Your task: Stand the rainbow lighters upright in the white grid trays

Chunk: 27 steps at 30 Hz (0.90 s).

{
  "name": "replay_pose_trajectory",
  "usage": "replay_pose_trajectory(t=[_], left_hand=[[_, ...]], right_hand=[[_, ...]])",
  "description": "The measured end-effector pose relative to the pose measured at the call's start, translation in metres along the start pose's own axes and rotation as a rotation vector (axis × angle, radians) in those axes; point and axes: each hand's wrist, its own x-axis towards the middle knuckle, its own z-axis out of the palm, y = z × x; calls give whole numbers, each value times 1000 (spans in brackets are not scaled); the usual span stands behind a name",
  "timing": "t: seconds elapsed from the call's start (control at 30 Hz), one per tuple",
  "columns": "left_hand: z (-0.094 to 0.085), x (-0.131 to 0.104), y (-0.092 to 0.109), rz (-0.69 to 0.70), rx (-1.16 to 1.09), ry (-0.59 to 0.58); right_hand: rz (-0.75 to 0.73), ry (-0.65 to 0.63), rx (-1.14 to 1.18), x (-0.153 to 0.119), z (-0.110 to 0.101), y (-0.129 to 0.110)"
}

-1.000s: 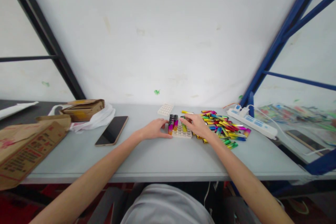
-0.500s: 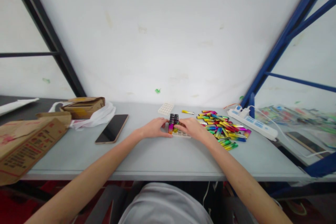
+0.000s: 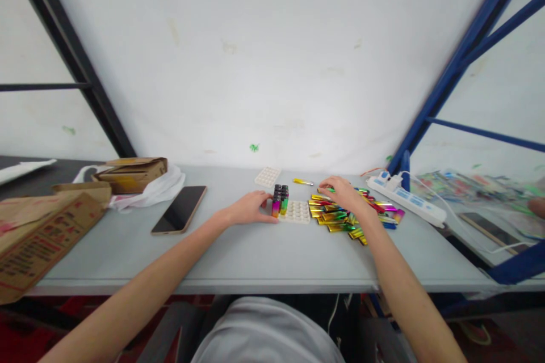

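The standing lighters point(image 3: 283, 204) (lighters by their look) are upright in a block at the left end of the pale tray point(image 3: 298, 211), dark caps up; the cells to their right are bare. The left hand point(image 3: 251, 208) is half-curled around that end, thumb at the near corner, fingers at the far side; whether it grips or just braces is unclear. Light, even pressure there probably serves best, since squeezing could tip the block.

The right hand point(image 3: 344, 194) is over the pile of loose lighters point(image 3: 334, 216), fingers bent; what it has hold of, if anything, is hidden. Pinching one near its cap and keeping it vertical should suit a clean seating in a cell. Farther back on the tabletop point(image 3: 255, 255) lie a second tray point(image 3: 267, 176) and a single yellow lighter point(image 3: 302, 182).
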Motion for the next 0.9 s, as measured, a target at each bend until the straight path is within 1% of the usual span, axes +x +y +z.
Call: replay_pose_trajectory(t=[0.07,0.17,0.27,0.4,0.47,0.53,0.67,0.8,0.83,0.9], left_hand=[[0,0,0,-1,0,-2],[0,0,1,5,-8,6],[0,-1,2,24,-17,21],[-1,-1,4,17,2,29],[-1,-1,4,13,3,20],[-1,-1,3,14,-3,13],[0,-1,2,13,-18,24],[1,0,1,13,-16,18],[1,-1,0,14,-13,17],[1,-1,0,17,-3,17]], right_hand=[[-2,-11,-41,7,10,5],[-6,-25,-103,25,25,7],[45,-65,-144,46,37,6],[131,-118,-152,62,43,5],[129,-97,-119,63,41,7],[123,-40,15,59,35,8],[173,68,567,46,20,2],[277,126,1099,31,12,-23],[294,129,1191,27,11,-32],[295,117,1295,21,13,-48]])
